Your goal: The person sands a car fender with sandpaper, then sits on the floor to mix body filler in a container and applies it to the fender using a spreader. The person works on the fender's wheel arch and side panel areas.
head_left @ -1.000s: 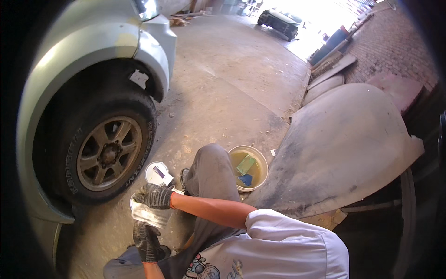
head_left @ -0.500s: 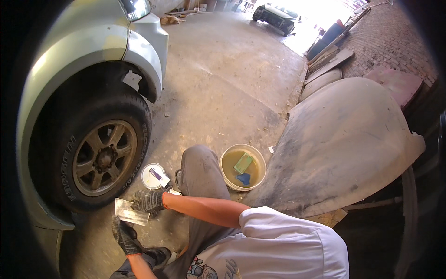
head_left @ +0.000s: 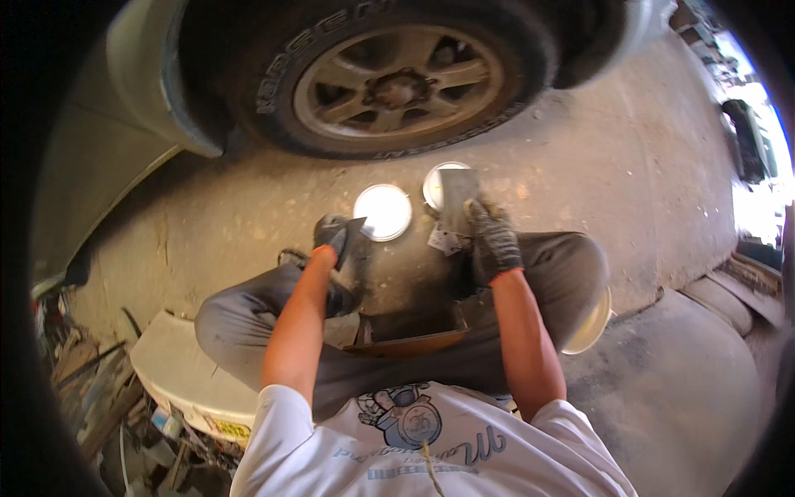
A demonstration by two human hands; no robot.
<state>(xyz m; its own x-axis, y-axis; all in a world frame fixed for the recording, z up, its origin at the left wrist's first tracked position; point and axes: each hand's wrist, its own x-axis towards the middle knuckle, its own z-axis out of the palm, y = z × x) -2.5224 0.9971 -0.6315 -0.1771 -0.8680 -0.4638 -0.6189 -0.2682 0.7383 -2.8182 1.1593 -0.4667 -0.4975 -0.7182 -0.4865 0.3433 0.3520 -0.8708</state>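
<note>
Both my hands wear dark grey knit gloves with orange cuffs. My left hand (head_left: pixel 331 234) is closed on a dark, flat scraper (head_left: pixel 354 230), its edge close to a round tub with a bright white top (head_left: pixel 383 214). In my right hand (head_left: pixel 494 238) is a flat rectangular metal plate (head_left: pixel 455 199), gripped along its right side. The plate partly covers a second round white-topped tub (head_left: pixel 432 187). Beneath the plate lies a small pale card-like piece (head_left: pixel 443 239) with dark marks. Both tubs stand on the floor in front of me.
A vehicle wheel (head_left: pixel 399 89) stands just beyond the tubs, under a pale body panel. Between my legs sits a low box-like seat (head_left: pixel 414 335). The bucket (head_left: pixel 592 325) is by my right knee, beside a large grey panel (head_left: pixel 671 373). Scrap (head_left: pixel 108 406) lies at left.
My view has swung left to face the wheel. My hands, close together at the plate before, are now apart; the plate stays in my right hand, and the scraper shows in my left.
</note>
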